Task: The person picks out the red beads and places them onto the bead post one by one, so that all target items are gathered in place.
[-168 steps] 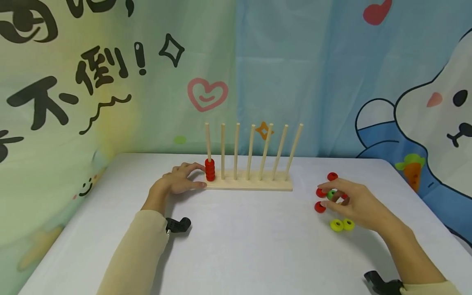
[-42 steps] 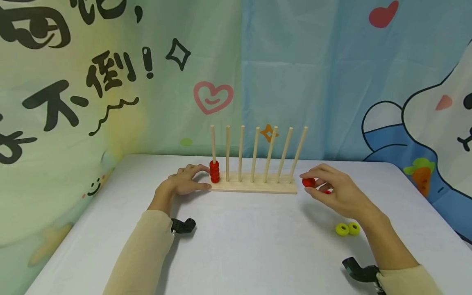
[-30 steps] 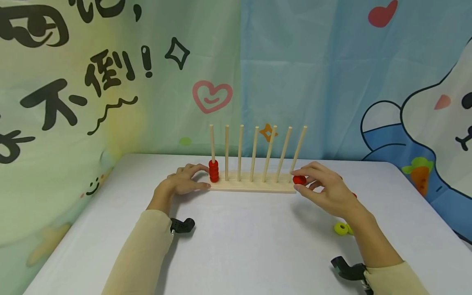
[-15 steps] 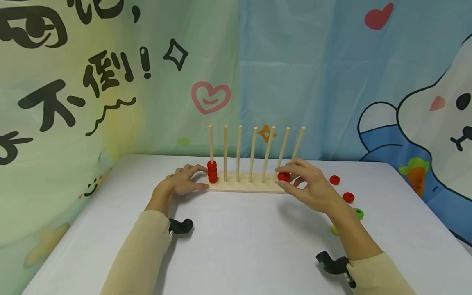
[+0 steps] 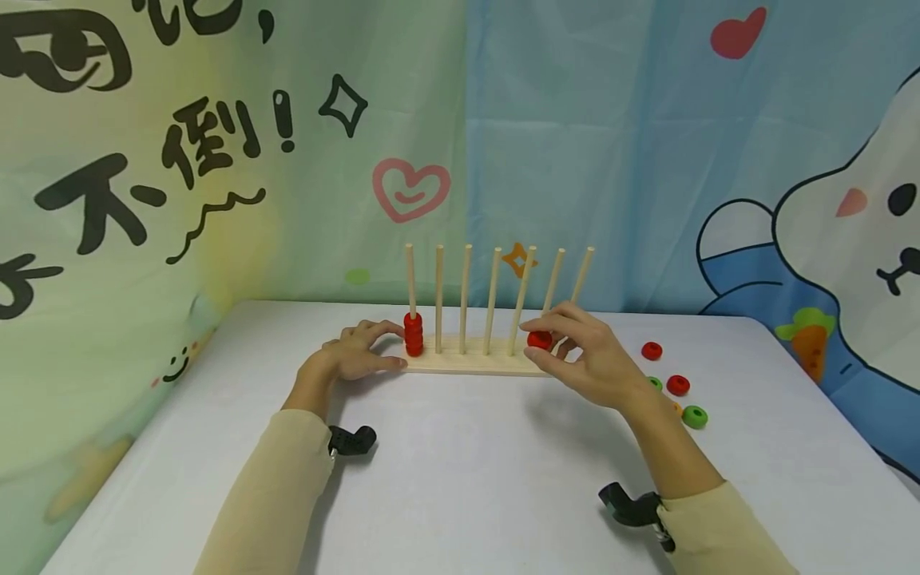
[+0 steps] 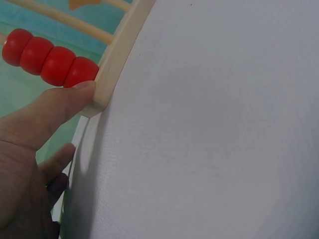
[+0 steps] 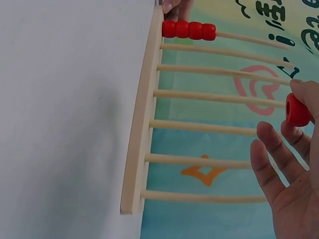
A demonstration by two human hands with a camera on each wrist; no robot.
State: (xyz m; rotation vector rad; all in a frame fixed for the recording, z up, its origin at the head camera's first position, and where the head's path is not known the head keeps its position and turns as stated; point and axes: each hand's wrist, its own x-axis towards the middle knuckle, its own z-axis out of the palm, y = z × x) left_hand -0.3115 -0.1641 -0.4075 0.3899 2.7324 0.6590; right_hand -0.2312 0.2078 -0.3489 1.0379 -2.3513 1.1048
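A wooden peg rack (image 5: pixel 474 364) with several upright pegs stands towards the back of the table. Red beads (image 5: pixel 414 335) are stacked on its leftmost peg; the other pegs are bare. My left hand (image 5: pixel 350 352) holds the rack's left end, thumb at the front corner (image 6: pixel 82 94); its index fingertip is hidden in the left wrist view. My right hand (image 5: pixel 585 359) pinches a red bead (image 5: pixel 539 341) between thumb and index finger, in front of the right-hand pegs. In the right wrist view that bead (image 7: pixel 297 110) is off the pegs, its hole showing.
Loose beads lie on the white table (image 5: pixel 460 479) right of the rack: a red bead (image 5: pixel 651 350), another red bead (image 5: pixel 678 385) and a green bead (image 5: pixel 695 417). Others are partly hidden by my right forearm. A printed cloth (image 5: pixel 553 160) hangs behind the table.
My right hand has picked up a red bead from the loose group and carried it left to the rack. My left hand stays at the rack's left end.
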